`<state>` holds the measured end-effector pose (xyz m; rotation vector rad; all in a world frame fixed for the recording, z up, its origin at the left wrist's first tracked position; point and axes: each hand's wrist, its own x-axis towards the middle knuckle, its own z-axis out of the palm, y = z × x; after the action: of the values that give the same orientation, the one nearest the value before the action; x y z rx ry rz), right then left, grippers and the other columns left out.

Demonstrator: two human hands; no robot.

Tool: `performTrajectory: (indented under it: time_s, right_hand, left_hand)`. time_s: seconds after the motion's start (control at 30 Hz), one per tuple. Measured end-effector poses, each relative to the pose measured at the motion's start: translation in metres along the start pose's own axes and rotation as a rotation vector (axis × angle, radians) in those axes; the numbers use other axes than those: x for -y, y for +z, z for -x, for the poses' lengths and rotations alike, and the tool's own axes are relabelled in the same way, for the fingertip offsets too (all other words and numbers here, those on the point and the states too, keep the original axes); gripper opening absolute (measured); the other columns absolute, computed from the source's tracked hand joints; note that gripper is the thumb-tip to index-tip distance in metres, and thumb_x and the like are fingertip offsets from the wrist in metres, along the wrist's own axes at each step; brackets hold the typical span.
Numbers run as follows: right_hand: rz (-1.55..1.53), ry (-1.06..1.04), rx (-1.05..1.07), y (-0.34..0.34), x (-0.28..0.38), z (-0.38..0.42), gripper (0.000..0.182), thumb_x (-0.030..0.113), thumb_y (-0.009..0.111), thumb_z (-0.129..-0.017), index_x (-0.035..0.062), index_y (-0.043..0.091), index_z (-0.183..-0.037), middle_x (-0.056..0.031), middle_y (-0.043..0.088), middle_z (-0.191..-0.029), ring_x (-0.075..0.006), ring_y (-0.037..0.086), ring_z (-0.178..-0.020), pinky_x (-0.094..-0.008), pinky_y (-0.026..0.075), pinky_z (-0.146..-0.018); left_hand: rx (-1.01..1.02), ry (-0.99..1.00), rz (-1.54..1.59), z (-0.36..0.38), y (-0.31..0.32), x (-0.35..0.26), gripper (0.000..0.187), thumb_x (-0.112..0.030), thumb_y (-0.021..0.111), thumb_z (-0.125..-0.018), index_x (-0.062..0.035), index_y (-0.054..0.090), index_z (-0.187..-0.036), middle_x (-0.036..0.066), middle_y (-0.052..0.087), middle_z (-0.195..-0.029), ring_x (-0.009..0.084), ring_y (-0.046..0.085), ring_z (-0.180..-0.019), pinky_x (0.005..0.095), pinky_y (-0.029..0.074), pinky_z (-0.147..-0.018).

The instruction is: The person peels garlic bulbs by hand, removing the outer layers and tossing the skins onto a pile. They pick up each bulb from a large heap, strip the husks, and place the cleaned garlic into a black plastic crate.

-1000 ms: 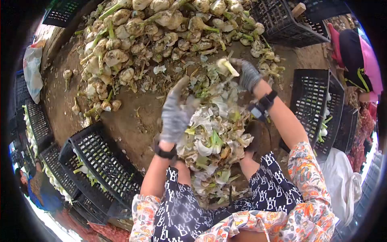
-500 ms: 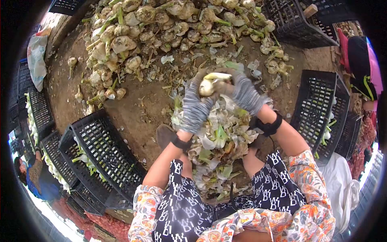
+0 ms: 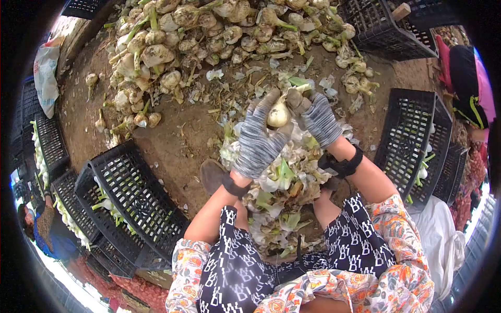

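Between my hands is a garlic bulb (image 3: 279,115), pale and mostly smooth, with its stem end pointing up and away from me. My left hand (image 3: 257,136), in a grey knit glove, is wrapped around the bulb's left side. The gloved fingers of my right hand (image 3: 316,116) pinch at the stem, where a green-white leaf (image 3: 299,82) sticks out. Below my hands lies a heap of peeled garlic skins (image 3: 284,175) between my feet. Beyond them rises a large pile of soil-stained garlic bulbs (image 3: 209,31).
Black plastic crates (image 3: 138,190) stand at the left, some holding garlic with green stems. More crates (image 3: 407,135) are on the right, beside a white sack (image 3: 438,242). Another crate (image 3: 389,31) sits at the back right. Other people (image 3: 44,229) are at both sides.
The garlic bulb has turned from lying sideways to stem-up. My left hand has opened wider around it, and my right fingers have shifted to the stem.
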<state>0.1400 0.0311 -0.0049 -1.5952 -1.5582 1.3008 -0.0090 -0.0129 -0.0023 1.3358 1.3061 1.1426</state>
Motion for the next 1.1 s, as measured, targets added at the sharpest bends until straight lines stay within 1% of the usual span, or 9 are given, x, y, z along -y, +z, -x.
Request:
performTrajectory:
  time_s: [0.17,0.47,0.57,0.67,0.77,0.87,0.93,1.03,1.1]
  right_hand:
    - [-0.146,0.286,0.255,-0.015,0.040,0.000,0.036,0.033,0.060,-0.084,-0.0019,0.061,-0.092,-0.0091,0.062,-0.076,-0.0142,0.055,-0.068,-0.0309,0.046,-0.063]
    - [0.045,-0.007,0.404,-0.026,0.019,-0.007,0.034,0.028,0.060,-0.085,-0.0047,0.061,-0.096,-0.0080,0.063,-0.076,-0.0108,0.059,-0.070,-0.0278,0.048,-0.060]
    - [-0.209,0.379,0.477,-0.035,0.042,-0.005,0.034,0.027,0.060,-0.085,-0.0037,0.060,-0.099,-0.0066,0.063,-0.079,-0.0105,0.058,-0.071,-0.0265,0.048,-0.062]
    - [-0.148,0.048,0.432,-0.035,0.024,-0.003,0.034,0.027,0.061,-0.084,-0.0033,0.061,-0.099,-0.0051,0.063,-0.080,-0.0104,0.058,-0.073,-0.0267,0.049,-0.067]
    - [-0.173,0.052,0.478,-0.043,0.027,-0.004,0.031,0.024,0.061,-0.083,-0.0026,0.061,-0.099,-0.0058,0.063,-0.084,-0.0111,0.058,-0.078,-0.0272,0.048,-0.073]
    - [-0.119,-0.163,0.351,-0.033,0.028,0.002,0.030,0.024,0.062,-0.083,-0.0013,0.061,-0.099,-0.0056,0.063,-0.085,-0.0109,0.057,-0.080,-0.0259,0.047,-0.074]
    - [-0.246,0.122,0.426,-0.029,0.028,-0.002,0.030,0.025,0.063,-0.083,-0.0005,0.062,-0.097,-0.0045,0.063,-0.084,-0.0095,0.057,-0.078,-0.0257,0.047,-0.071]
    - [-0.145,0.003,0.334,-0.021,0.012,-0.002,0.026,0.023,0.064,-0.082,0.0004,0.063,-0.095,-0.0035,0.064,-0.084,-0.0088,0.056,-0.076,-0.0265,0.047,-0.068]
    - [-0.236,0.214,0.366,-0.028,0.030,0.000,0.024,0.020,0.065,-0.081,-0.0004,0.063,-0.093,-0.0042,0.064,-0.082,-0.0099,0.057,-0.074,-0.0275,0.047,-0.066]
  left_hand:
    - [-0.019,0.034,-0.006,0.001,-0.001,-0.002,0.054,-0.008,0.067,-0.070,-0.0023,0.047,-0.121,0.017,0.052,-0.113,0.0268,0.054,-0.103,0.0337,0.045,-0.087]
    - [0.028,-0.041,0.040,0.007,-0.005,-0.004,0.062,0.000,0.068,-0.068,-0.0006,0.042,-0.124,0.012,0.050,-0.120,0.0204,0.049,-0.110,0.0322,0.040,-0.094]
    - [-0.009,-0.169,0.325,0.006,-0.003,-0.008,0.060,-0.005,0.072,-0.066,-0.0008,0.045,-0.119,0.011,0.051,-0.117,0.0202,0.051,-0.106,0.0323,0.041,-0.093]
    - [0.027,-0.328,0.555,0.006,-0.007,-0.012,0.060,-0.015,0.076,-0.066,-0.0019,0.046,-0.117,0.009,0.052,-0.113,0.0195,0.053,-0.102,0.0323,0.043,-0.090]
    - [0.092,-0.441,0.804,0.007,-0.012,-0.008,0.057,-0.011,0.074,-0.068,-0.0026,0.044,-0.116,0.008,0.053,-0.109,0.0157,0.053,-0.098,0.0287,0.044,-0.087]
    - [0.046,-0.342,0.668,0.006,-0.011,-0.006,0.059,-0.018,0.076,-0.068,-0.0028,0.047,-0.117,0.008,0.054,-0.110,0.0181,0.055,-0.098,0.0314,0.046,-0.086]
    - [0.055,-0.299,0.603,0.006,-0.010,-0.004,0.059,-0.017,0.075,-0.069,-0.0026,0.046,-0.119,0.008,0.054,-0.111,0.0180,0.055,-0.099,0.0318,0.047,-0.086]
    - [0.105,-0.311,0.571,0.007,-0.012,-0.004,0.059,-0.009,0.072,-0.071,-0.0028,0.044,-0.122,0.007,0.053,-0.113,0.0158,0.053,-0.101,0.0298,0.046,-0.087]
    - [0.119,-0.361,0.604,0.006,-0.014,-0.009,0.060,-0.009,0.072,-0.071,-0.0026,0.044,-0.123,0.007,0.053,-0.113,0.0155,0.054,-0.100,0.0293,0.048,-0.085]
